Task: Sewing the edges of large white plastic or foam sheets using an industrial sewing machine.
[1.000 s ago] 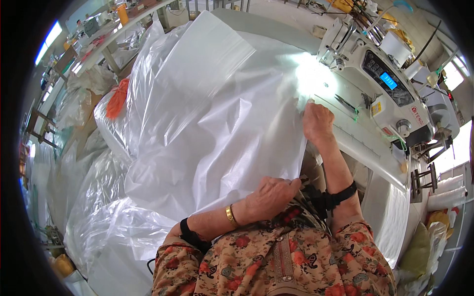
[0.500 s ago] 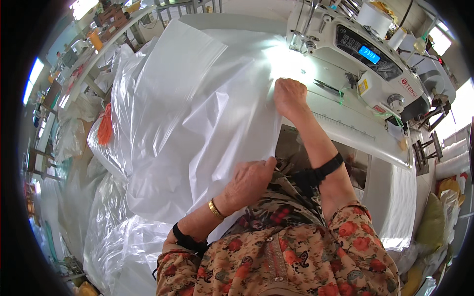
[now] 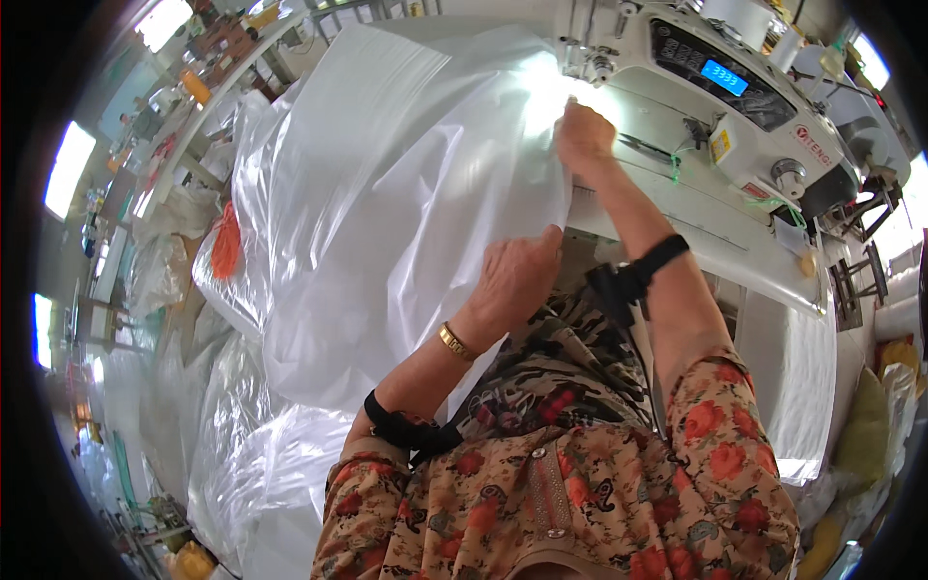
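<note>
A large white translucent plastic sheet (image 3: pixel 387 193) drapes over the sewing table and hangs off its left side. My right hand (image 3: pixel 585 135) is closed on the sheet's right edge, just below the lit needle area of a white sewing machine (image 3: pixel 696 87). Lower along that same edge, my left hand (image 3: pixel 522 275) grips the plastic in a pinch. Between the two hands the edge runs fairly straight. Glare from the machine's lamp washes out the sheet near the needle.
Dark thread snips (image 3: pixel 648 150) lie on the table right of my right hand. A red-orange string bundle (image 3: pixel 225 242) hangs at the left. Clear plastic (image 3: pixel 251 464) is heaped at lower left, and white sheeting (image 3: pixel 783 387) hangs below the table's right front.
Both hands have moved up and slightly right, carrying the sheet's edge toward the needle. My left hand has risen the most. The view has shifted a little.
</note>
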`<state>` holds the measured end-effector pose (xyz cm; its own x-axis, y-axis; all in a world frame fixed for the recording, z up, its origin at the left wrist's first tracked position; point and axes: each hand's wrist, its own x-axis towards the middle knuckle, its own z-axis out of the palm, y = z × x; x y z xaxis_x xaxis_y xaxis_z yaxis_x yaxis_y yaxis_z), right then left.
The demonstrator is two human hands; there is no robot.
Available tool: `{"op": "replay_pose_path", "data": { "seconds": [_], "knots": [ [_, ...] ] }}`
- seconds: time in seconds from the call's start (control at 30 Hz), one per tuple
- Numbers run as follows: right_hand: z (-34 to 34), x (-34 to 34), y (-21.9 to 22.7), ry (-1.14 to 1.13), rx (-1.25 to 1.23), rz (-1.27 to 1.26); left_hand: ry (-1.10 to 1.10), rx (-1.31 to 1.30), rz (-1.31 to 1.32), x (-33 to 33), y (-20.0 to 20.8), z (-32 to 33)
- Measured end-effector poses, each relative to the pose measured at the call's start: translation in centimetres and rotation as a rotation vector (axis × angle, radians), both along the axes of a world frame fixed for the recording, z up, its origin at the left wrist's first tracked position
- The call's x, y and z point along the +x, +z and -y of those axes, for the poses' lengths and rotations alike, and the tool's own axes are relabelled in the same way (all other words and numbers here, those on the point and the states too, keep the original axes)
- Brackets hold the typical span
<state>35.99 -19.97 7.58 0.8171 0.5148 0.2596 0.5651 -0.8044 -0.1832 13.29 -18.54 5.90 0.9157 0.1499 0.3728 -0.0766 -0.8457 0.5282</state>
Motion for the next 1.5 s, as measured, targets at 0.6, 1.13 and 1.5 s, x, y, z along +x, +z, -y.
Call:
{"op": "replay_pose_path", "data": {
  "seconds": [0.6,1.13,1.5],
  "knots": [
    [14.2,-24.8,-6.0,0.629,0.391,-0.734,0.403,-0.088,-0.081,-11.4,-0.8,-2.6],
    [16.4,-23.0,0.6,1.278,0.191,-0.287,0.172,0.658,-0.018,-13.3,7.1,-8.7],
    [20.1,-21.8,-2.3,0.856,-0.051,-0.404,-0.031,0.319,-0.112,-13.0,0.1,-2.3]
  ]
}}
